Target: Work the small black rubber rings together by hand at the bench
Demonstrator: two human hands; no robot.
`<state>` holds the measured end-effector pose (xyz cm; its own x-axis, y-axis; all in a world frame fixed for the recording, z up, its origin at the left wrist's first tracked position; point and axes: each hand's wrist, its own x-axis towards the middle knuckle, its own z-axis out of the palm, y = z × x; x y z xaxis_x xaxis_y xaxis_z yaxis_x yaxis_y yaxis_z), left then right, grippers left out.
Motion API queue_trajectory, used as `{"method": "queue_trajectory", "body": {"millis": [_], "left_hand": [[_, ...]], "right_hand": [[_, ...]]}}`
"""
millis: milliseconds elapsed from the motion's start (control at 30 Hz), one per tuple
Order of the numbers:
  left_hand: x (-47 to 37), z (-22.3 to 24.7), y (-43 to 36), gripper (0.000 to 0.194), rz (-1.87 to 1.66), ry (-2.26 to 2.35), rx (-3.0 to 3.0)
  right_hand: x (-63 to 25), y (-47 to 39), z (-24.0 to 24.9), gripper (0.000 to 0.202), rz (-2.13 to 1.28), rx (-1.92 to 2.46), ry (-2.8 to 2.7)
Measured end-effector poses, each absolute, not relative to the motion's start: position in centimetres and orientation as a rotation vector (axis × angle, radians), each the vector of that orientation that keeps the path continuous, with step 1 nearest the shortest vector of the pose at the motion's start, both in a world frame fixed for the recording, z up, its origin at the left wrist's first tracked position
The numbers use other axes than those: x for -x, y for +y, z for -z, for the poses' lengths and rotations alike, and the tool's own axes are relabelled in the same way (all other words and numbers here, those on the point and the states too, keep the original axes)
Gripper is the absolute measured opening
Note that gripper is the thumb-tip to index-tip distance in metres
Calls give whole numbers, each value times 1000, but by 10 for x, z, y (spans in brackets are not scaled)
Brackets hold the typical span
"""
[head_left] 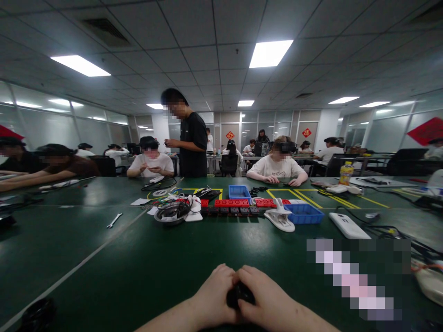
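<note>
Near the front edge of the green table, my left hand (218, 291) and my right hand (258, 291) are close together, fingertips meeting at the top. Between them is a dark, rounded black object (244, 293), too shadowed to name. The fingers of both hands curl round it, the right thumb resting across its lower side. Its underside is hidden by the palms.
Across the green table (155, 272) lie a wrench (114, 220), a bowl of black cables (170, 215), white clamps (281, 216), red blocks (231, 203), blue bins (304, 214) and a white case (348, 226). Several people sit opposite; one stands.
</note>
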<state>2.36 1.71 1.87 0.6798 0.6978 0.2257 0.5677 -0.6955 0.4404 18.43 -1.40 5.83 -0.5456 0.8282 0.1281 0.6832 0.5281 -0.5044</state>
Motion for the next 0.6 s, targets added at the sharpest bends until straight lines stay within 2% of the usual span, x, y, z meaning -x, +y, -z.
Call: {"method": "queue_trajectory", "body": {"millis": [467,600], "left_hand": [[-24,-16,17,42,-548,1014,-2538],[-18,-14,23,46,-504,1008,-2546]], "right_hand": [[-184,-13,-62,23,-582,1302,-2388],[-190,-9,-62,27,-629,1268,-2200]]}}
